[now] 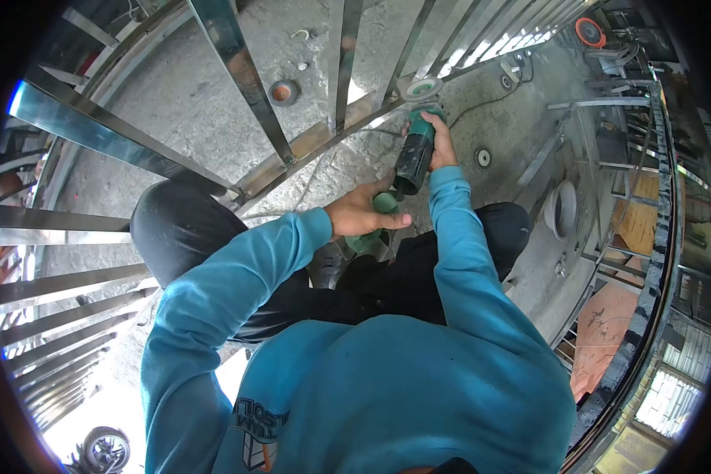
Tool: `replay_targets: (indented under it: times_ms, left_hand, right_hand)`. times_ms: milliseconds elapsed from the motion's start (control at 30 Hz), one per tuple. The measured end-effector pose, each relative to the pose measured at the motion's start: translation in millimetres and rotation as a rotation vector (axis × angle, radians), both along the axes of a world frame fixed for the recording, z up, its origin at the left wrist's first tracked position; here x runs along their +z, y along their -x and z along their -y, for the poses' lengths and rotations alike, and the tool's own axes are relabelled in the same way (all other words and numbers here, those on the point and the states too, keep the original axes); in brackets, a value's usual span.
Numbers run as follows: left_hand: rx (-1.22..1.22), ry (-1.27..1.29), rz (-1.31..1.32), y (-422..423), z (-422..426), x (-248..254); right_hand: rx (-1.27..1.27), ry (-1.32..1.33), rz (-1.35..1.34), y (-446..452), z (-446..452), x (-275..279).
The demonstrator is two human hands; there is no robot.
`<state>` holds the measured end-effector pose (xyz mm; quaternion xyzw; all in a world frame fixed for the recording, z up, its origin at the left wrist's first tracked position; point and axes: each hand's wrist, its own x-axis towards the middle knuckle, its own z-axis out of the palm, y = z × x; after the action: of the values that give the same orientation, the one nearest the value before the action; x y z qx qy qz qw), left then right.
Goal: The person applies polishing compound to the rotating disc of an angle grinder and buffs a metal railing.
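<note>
My right hand (442, 144) is wrapped round the head end of a green and black angle grinder (415, 162). The grinder's pale round disc (423, 89) points away from me, close to the curved bottom rail (316, 141) of a metal railing. Near the grinder's tail end is my left hand (363, 212), with thumb and forefinger spread apart; whether its fingertip touches the tool I cannot tell. Below and between those fingers shows a green object (363, 242), partly hidden by the hand, its kind unclear.
Shiny railing bars (245, 79) fan out ahead and to my left. On the concrete floor lie a dark ring-shaped thing (284, 92), a small disc (483, 157), a cable (482, 105) and a pale basin (561, 209). Metal frames and an orange-brown sheet (604, 332) stand at right.
</note>
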<state>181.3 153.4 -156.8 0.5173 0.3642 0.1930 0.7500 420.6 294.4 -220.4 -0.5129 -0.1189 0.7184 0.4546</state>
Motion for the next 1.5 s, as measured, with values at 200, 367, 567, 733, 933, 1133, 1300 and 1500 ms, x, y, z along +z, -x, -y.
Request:
replay_targets:
  times_ms: [200,367,567,733,933,1133,1300,1500]
  left_hand:
    - [0.003,0.105,0.182,-2,-15,5]
    - [0.029,0.090,0.111,-1,-10,9]
    - [0.053,0.119,0.145,-1,-13,-4]
    - [0.027,0.130,0.139,-1,-11,-5]
    - [0.016,0.140,0.087,-1,-4,1]
    - [-0.050,0.147,0.092,-5,1,-3]
    - [0.028,0.076,0.028,-6,7,2]
    - [-0.105,0.157,0.140,-7,2,0]
  right_hand:
    - [-0.142,-0.026,-0.072,-26,-5,12]
    - [-0.075,-0.033,-0.051,-20,-10,6]
    - [-0.056,-0.011,0.017,-9,-18,5]
    - [-0.103,0.011,0.044,-3,-12,5]
    - [-0.025,-0.011,0.103,3,-3,9]
    - [0.176,0.044,0.123,3,-1,14]
    - [0.129,0.020,0.163,5,0,14]
    - [0.137,0.020,0.215,2,4,19]
